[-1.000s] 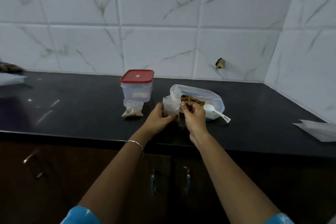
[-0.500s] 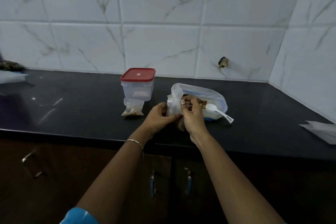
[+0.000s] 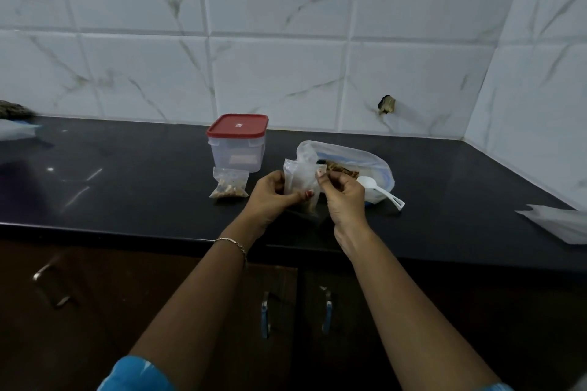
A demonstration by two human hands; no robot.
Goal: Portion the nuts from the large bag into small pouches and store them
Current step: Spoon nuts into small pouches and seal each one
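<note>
A small clear pouch with nuts at its bottom stands upright between my hands over the black counter. My left hand pinches its lower left side, and my right hand grips its top right corner. Just behind lies the large clear bag of nuts, its mouth open toward me. A white scoop rests on the bag's right part, handle pointing right. A filled small pouch lies to the left, in front of a clear box with a red lid.
The black counter runs to a tiled wall and a right corner. White paper or plastic lies at the right edge, and more pale plastic at the far left. Cabinet doors with handles are below the counter edge.
Both hands have lifted the small pouch slightly and spread apart, so more of its flat face shows between them. The scoop, large bag and box have not moved.
</note>
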